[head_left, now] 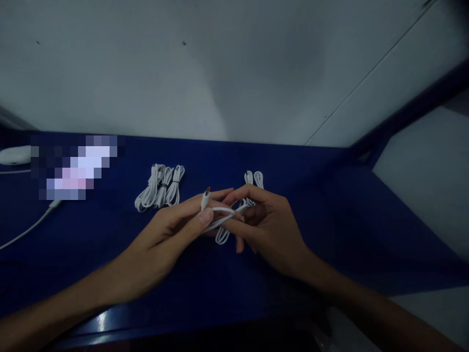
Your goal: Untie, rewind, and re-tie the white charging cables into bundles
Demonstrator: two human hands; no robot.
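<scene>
A white charging cable (223,211) is between my two hands, above the blue table. My left hand (179,225) pinches it with the thumb on top, and its small plug (205,199) points up past the thumb. My right hand (269,222) closes on the cable's other side, with thumb and forefinger at the loops. Part of the cable is hidden behind my fingers. Beyond my left hand lie several coiled white cables (160,187) in a row, at least one with a dark tie. More coiled white cables (258,179) show past my right hand, partly covered by it.
The blue table (227,293) runs up to a pale wall (146,88). At the left, a lit, pixelated object (82,166) has a white cord (27,233) plugged in. A white rounded device (15,155) sits at the far left. Blue framing (414,105) stands at the right.
</scene>
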